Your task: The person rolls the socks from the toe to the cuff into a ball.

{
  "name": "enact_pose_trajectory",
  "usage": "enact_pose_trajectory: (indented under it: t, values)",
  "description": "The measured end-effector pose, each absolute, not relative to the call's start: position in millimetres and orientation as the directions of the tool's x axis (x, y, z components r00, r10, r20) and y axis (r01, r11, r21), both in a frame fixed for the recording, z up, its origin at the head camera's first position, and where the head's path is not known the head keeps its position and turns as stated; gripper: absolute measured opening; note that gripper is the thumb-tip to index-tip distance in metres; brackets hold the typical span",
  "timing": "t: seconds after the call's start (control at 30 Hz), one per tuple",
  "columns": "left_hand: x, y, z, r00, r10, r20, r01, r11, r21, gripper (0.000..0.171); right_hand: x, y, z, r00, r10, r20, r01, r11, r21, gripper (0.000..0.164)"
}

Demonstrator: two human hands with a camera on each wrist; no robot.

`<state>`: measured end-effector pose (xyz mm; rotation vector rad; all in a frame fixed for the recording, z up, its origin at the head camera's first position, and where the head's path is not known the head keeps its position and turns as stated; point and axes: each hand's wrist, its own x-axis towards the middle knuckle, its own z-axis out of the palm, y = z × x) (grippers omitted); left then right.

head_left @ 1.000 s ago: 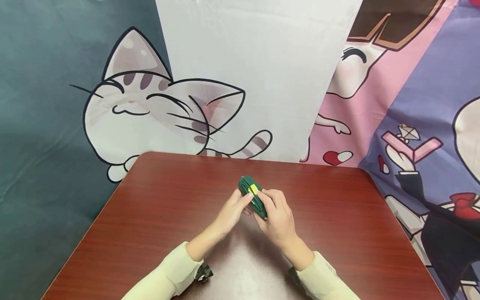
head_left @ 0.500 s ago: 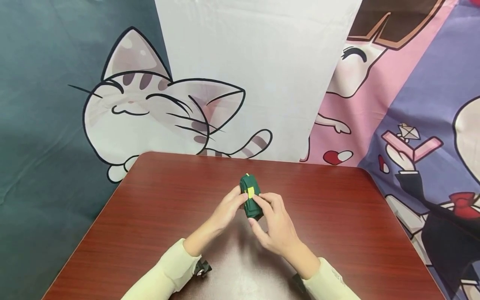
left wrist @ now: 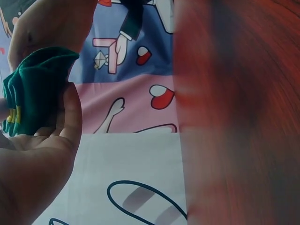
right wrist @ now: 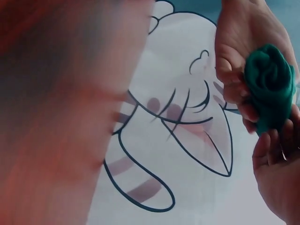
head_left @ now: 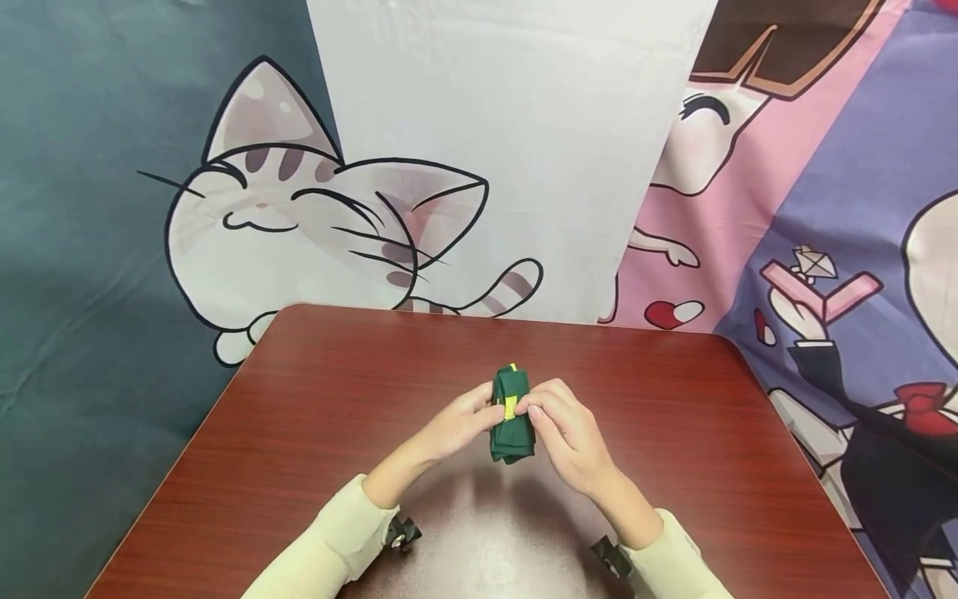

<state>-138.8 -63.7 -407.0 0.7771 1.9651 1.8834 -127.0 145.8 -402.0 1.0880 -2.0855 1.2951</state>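
Note:
A rolled-up dark green cloth (head_left: 512, 434) with a yellow band (head_left: 511, 407) across its middle is held upright above the table. My left hand (head_left: 455, 426) grips its left side, thumb on the front by the band and fingers behind. At the right edge of the band, the thumb and index finger of my right hand (head_left: 575, 437) come together in a pinch. The left wrist view shows the cloth (left wrist: 40, 91) lying against curled fingers. Its coiled end (right wrist: 269, 70) faces the right wrist camera, with both hands around the roll.
The reddish-brown wooden table (head_left: 314, 399) spreads below the hands. Behind it hangs a backdrop (head_left: 524, 125) with a cartoon cat and figures. Each wrist carries a small dark device, like the one (head_left: 612, 556) by the right sleeve.
The green roll has turned from slanted to nearly upright and come slightly nearer. My right hand has moved from gripping its lower right side to pinching beside the yellow band; my left hand keeps its grip.

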Motion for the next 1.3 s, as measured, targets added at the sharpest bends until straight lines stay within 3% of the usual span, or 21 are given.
enact_pose_trajectory:
  t: [0.27,0.47,1.03,1.3]
  values:
    - [-140,-65,-410,-0.797,0.585,0.151,0.215,0.041,0.976,0.046,-124,150,-397,-0.692,-0.424,0.584,-0.719,0.338,-0.607,0.014]
    - [-141,-66,-415,-0.841,0.515,0.165,0.285,0.161,0.945,0.038,-123,147,-396,-0.759,-0.425,0.493,-0.648,0.426,-0.631,0.023]
    - [-139,-65,-423,-0.88,0.445,0.168,0.326,0.308,0.894,0.03,-128,133,-389,-0.829,-0.38,0.411,-0.559,0.573,-0.599,0.028]
    - [-139,-63,-427,-0.869,0.436,0.233,0.405,0.356,0.843,0.028,-129,135,-392,-0.814,-0.374,0.444,-0.577,0.599,-0.555,0.022]
